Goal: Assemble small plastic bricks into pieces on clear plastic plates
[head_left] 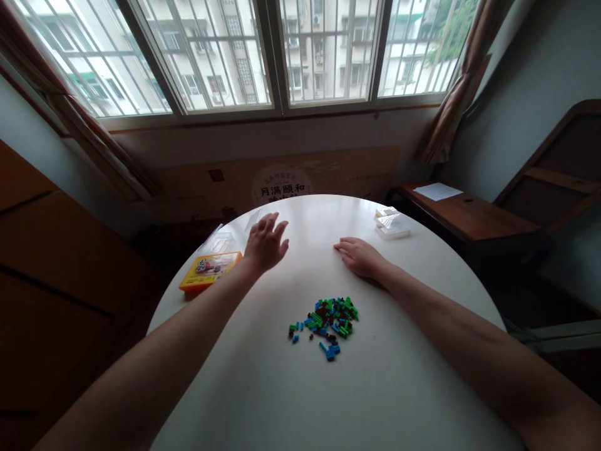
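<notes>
My left hand is over the far left part of the white round table, its fingers spread and nothing in them. Resting flat on the tabletop to the right is my right hand, fingers stretched out and holding nothing. Nearer to me than both hands lies a loose pile of small toy building bricks in green, blue and dark brown. A few blue bricks sit joined or close together at the pile's near side. An orange and yellow box with a printed lid stands left of my left hand.
Clear plastic packaging lies behind the yellow box. Beyond my right hand, a translucent white case sits near the table's far right edge. A wooden desk with a paper sheet stands at the right, below the curtain.
</notes>
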The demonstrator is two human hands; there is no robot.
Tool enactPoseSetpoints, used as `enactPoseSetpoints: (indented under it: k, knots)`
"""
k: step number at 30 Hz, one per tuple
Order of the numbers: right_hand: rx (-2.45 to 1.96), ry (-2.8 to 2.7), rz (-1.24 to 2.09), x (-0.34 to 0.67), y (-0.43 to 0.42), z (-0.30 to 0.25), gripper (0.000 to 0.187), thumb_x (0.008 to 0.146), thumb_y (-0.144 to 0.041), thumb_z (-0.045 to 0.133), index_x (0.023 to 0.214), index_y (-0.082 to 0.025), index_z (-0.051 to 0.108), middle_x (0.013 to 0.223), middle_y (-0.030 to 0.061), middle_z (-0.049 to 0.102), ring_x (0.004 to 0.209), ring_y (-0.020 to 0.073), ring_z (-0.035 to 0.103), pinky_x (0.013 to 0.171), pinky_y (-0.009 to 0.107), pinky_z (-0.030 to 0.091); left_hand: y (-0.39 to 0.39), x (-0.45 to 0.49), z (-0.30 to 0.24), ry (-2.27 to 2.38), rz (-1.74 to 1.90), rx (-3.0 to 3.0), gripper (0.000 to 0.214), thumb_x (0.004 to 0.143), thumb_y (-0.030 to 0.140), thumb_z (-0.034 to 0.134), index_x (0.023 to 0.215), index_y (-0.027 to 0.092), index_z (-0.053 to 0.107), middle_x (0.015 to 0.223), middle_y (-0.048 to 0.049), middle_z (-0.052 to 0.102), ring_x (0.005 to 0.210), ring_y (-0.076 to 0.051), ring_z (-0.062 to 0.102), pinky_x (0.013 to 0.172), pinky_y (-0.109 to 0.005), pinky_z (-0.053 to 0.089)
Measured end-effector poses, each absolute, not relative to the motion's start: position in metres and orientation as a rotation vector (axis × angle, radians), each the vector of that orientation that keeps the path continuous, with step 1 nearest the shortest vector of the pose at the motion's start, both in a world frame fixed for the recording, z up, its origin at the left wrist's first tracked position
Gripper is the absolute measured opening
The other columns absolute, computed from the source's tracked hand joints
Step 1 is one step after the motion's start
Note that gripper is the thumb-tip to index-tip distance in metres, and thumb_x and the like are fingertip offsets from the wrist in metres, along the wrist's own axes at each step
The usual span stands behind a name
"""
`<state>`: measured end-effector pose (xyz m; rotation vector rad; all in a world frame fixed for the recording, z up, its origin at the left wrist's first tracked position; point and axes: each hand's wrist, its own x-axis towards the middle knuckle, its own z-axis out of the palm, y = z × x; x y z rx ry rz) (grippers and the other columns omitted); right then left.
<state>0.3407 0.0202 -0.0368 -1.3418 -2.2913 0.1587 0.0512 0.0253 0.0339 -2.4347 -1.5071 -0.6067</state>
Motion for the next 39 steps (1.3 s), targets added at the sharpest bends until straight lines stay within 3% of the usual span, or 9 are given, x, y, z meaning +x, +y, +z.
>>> enactPoseSetpoints:
  k: [2,5,12,25,32,39]
  knots:
    - [-1.322,-2.27,0.202,0.346,0.023,-0.038,0.038,0.085,-0.019,0.054,0.12,-0.02,0.067,0.131,0.0105,0.061,0.122,0.0242,0.055,0.107,0.038,0.04,0.045,0.044,0.042,-1.556,-0.666,-2.346,0.049,0.09,0.029,0.05,0.136,0.015,0.044,0.153,-0.0166,0.028,0.143,-0.036,0.017,0.113,-0.054,0.019]
    - [-1.29,-2.23,0.272,0.353,0.027,-0.039,0.035,0.083,-0.016,0.055,0.114,-0.022,0.07,0.129,0.0084,0.062,0.121,0.0229,0.057,0.106,0.037,0.042,0.069,0.033,0.044,-1.784,-0.764,-2.05,0.054,0.089,0.035,0.052,0.138,0.015,0.042,0.153,-0.0172,0.029,0.141,-0.035,0.022,0.112,-0.049,0.022]
    - [-1.182,-2.148,0.411,0.363,0.031,-0.037,0.031,0.079,-0.007,0.053,0.093,-0.023,0.076,0.117,0.0046,0.069,0.111,0.02,0.063,0.102,0.034,0.046,0.1,0.02,0.027,-1.999,-0.695,-1.892,0.052,0.087,0.033,0.053,0.133,0.009,0.047,0.144,-0.0205,0.042,0.136,-0.036,0.029,0.11,-0.049,0.025]
    - [-1.159,-2.057,0.409,0.359,0.036,-0.037,0.028,0.078,-0.006,0.055,0.083,-0.024,0.076,0.106,0.0032,0.072,0.101,0.0204,0.067,0.095,0.035,0.051,0.121,0.019,0.009,-2.258,-0.735,-1.777,0.056,0.086,0.038,0.053,0.135,0.011,0.047,0.135,-0.0201,0.051,0.123,-0.036,0.048,0.099,-0.045,0.043]
    - [-1.178,-2.028,0.359,0.36,0.036,-0.037,0.025,0.078,-0.008,0.056,0.08,-0.024,0.075,0.1,0.0023,0.074,0.096,0.0204,0.069,0.093,0.036,0.052,0.124,0.01,0.003,-2.317,-0.819,-1.807,0.044,0.085,0.019,0.051,0.127,0.01,0.056,0.126,-0.0218,0.06,0.117,-0.036,0.054,0.096,-0.047,0.045]
    - [-1.161,-2.018,0.272,0.358,0.032,-0.036,0.021,0.079,-0.011,0.058,0.084,-0.023,0.075,0.093,0.0026,0.074,0.088,0.0205,0.069,0.088,0.036,0.054,0.109,0.029,0.006,-2.125,-0.973,-2.176,0.039,0.087,0.017,0.045,0.121,0.015,0.064,0.121,-0.0139,0.067,0.112,-0.031,0.06,0.098,-0.041,0.045]
